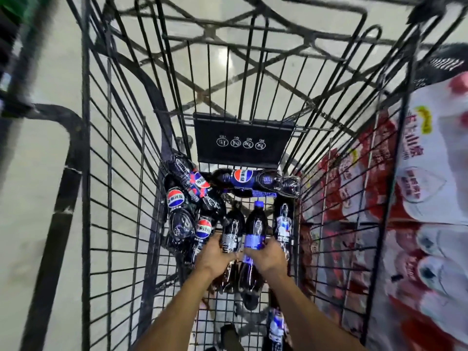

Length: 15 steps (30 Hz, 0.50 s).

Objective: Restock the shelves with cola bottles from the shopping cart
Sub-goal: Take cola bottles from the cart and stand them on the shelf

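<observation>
I look down into a black wire shopping cart (119, 178). Several dark cola bottles with blue labels lie on its floor, among them one crosswise at the far end (253, 182) and others heaped at the left (182, 211). My left hand (215, 257) grips a cola bottle (231, 231) around its middle. Beside it, my right hand (269, 253) is closed around another cola bottle with a blue cap (254, 229). Both bottles sit low in the cart, side by side, caps pointing away from me. No shelf is clearly in view.
Shrink-wrapped packs in red and white (417, 198) are stacked just outside the cart's right wall. A black plastic flap with white icons (243, 140) hangs at the cart's far end. Pale floor tiles (45, 173) lie to the left; a dark blurred object (12, 46) sits at upper left.
</observation>
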Tool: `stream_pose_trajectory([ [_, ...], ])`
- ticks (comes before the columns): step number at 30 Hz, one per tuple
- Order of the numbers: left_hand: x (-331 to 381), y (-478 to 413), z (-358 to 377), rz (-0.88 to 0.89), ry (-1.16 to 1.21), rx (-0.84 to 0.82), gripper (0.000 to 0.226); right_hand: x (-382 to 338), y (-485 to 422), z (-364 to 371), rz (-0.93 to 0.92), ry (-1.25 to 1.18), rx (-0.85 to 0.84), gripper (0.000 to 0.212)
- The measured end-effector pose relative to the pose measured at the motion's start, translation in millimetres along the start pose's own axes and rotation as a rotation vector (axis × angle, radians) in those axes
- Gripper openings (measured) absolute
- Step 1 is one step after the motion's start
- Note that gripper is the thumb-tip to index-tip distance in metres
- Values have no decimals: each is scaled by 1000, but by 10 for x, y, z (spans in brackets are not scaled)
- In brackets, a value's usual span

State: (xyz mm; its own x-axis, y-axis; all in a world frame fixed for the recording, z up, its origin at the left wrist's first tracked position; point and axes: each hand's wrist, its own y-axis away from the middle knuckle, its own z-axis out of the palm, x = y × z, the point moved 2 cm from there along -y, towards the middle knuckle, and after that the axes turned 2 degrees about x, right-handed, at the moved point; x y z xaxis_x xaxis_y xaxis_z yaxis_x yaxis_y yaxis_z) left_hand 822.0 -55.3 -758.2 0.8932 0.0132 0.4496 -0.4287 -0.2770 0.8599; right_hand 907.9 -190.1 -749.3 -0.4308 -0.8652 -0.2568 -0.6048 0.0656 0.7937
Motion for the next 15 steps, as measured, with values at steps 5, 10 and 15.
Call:
stream_pose_trajectory([
  [5, 217, 969, -272, 27, 37, -95, 83, -32, 781, -519, -51, -121, -40, 34],
  [10, 505, 1995, -646, 89, 75, -25, 61, -424, 1878, -1161, -174, -134, -94, 35],
  [15, 772, 2819, -1231, 215, 182, 184, 41, -915, 2050, -1315, -400, 97, -134, 42],
])
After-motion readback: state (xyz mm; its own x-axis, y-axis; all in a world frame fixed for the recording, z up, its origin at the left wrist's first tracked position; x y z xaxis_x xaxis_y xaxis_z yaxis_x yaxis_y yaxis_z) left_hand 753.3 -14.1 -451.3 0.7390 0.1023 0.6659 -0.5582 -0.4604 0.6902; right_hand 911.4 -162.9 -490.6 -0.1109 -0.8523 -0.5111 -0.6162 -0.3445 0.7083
